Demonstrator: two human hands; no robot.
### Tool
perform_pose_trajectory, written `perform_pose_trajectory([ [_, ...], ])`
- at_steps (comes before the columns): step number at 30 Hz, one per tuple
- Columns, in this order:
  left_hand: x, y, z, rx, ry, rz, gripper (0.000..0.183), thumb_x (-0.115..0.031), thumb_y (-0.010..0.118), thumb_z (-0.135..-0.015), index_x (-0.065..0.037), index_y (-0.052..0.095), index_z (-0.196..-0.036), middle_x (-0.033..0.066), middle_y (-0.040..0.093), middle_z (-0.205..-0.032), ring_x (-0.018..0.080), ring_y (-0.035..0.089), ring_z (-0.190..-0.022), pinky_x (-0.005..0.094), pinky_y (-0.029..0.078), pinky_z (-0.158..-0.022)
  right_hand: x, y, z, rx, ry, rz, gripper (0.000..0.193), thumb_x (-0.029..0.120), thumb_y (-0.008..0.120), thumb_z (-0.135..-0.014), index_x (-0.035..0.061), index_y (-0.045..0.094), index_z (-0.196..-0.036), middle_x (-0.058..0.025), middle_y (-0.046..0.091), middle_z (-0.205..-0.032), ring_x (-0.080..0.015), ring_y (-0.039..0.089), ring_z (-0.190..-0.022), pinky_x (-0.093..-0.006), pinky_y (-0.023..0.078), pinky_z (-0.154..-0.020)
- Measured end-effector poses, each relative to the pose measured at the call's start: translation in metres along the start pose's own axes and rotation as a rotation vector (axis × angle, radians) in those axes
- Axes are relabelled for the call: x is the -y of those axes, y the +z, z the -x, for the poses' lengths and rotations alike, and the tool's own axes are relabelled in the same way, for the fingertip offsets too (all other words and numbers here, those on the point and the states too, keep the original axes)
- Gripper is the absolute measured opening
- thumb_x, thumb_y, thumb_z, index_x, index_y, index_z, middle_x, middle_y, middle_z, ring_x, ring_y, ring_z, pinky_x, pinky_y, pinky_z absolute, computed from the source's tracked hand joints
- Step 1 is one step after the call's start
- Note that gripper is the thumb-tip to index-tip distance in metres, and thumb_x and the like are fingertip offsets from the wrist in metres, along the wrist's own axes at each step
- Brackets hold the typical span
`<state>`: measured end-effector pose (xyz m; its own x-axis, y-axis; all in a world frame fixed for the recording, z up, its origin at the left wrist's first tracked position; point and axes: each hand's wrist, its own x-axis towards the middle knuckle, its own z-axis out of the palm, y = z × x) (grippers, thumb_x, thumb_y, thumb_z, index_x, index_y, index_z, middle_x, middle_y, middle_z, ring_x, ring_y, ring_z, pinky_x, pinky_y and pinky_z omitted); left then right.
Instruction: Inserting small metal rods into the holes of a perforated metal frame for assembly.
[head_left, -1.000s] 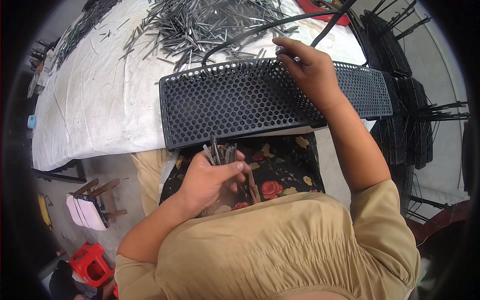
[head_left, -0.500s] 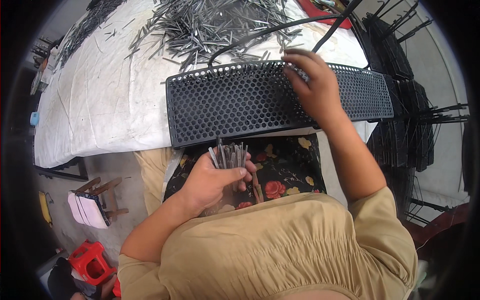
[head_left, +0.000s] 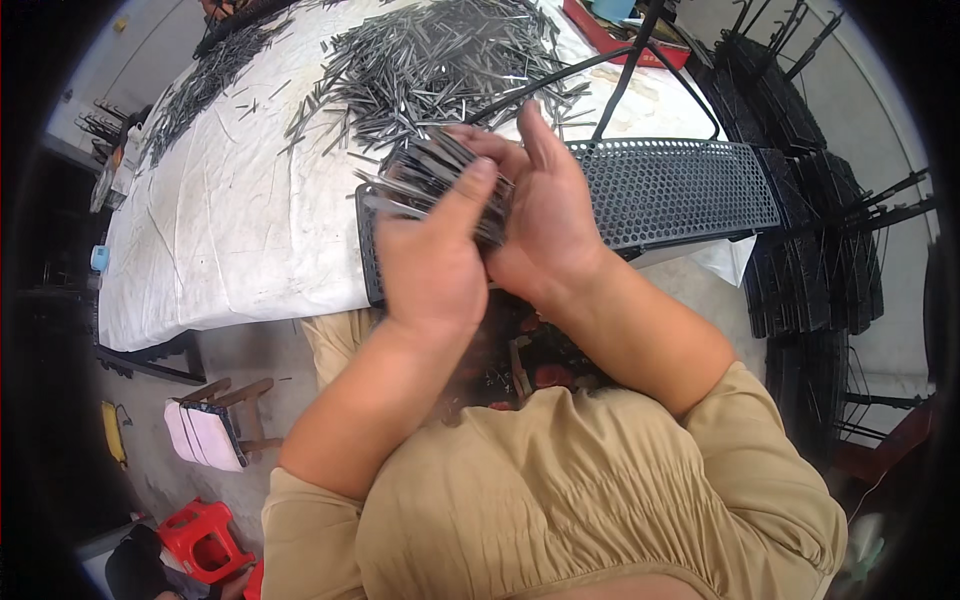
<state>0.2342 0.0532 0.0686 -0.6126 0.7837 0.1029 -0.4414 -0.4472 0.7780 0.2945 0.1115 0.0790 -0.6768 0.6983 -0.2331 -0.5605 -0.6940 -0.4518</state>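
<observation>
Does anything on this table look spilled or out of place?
Slightly: a few stray strips lie on the white cloth between the left pile and the big pile, apart from both, so they look scattered.

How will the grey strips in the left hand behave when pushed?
The grey strips look straight despite blur, so probably stiff. Their ends fan unevenly from the left hand, so they may slip apart. Each looks thin, so likely light.

tan top (head_left: pixel 480 500) | gathered front (head_left: pixel 600 470) | short, loose sleeves (head_left: pixel 765 450) | bare hands (head_left: pixel 435 270)
</observation>
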Motion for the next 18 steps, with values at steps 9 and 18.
perform_pose_trajectory([
  [9,0.007,-0.022,0.003,0.023,-0.274,-0.025,0.017,-0.003,0.064,-0.089,-0.001,0.063,-0.105,0.0044,0.067,-0.100,0.0139,0.064,-0.089,0.0262,0.051,-0.074,0.000,-0.039,-0.005,0.068,-0.197,0.494,0.031,0.022,0.061,-0.094,-0.0024,0.059,-0.112,-0.0069,0.062,-0.098,-0.0118,0.057,-0.085,-0.0277,0.049,-0.072],
  [18,0.016,-0.030,-0.003,0.158,-0.675,-0.351,0.015,-0.004,0.066,-0.084,-0.003,0.065,-0.099,0.0070,0.069,-0.083,0.0110,0.062,-0.062,0.0205,0.035,-0.043,0.050,-0.068,0.006,0.145,0.103,0.837,0.011,0.004,0.069,-0.085,-0.0014,0.067,-0.095,-0.0048,0.067,-0.080,-0.0103,0.061,-0.065,-0.0228,0.049,-0.060],
])
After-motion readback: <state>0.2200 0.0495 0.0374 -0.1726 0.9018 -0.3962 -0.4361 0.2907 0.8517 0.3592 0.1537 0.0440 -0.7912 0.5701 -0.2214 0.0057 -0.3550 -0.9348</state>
